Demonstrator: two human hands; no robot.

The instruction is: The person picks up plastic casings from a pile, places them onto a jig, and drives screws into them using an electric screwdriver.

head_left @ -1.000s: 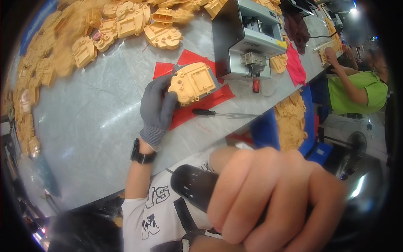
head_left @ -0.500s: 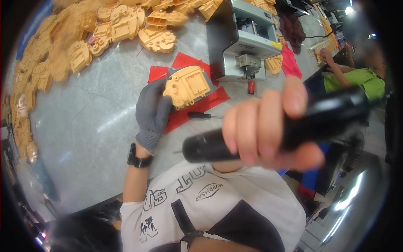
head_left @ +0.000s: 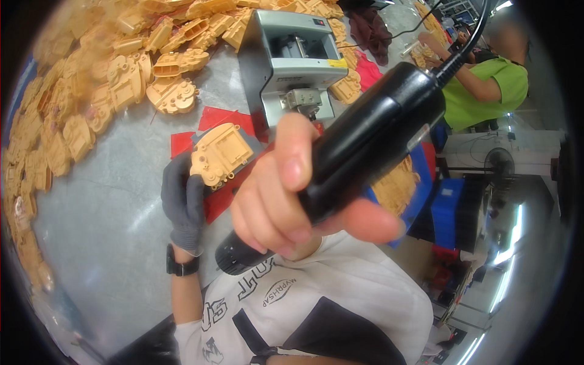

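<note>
Right grip (head_left: 274, 198) wraps a black driver (head_left: 377, 140), tilted more steeply than a moment ago, bit (head_left: 219, 267) pointing down-left. Gloved left grip (head_left: 184, 194) still holds a yellow housing (head_left: 224, 152) over red sheets (head_left: 220, 205); bit and housing remain apart, so the driver seems unengaged.
</note>
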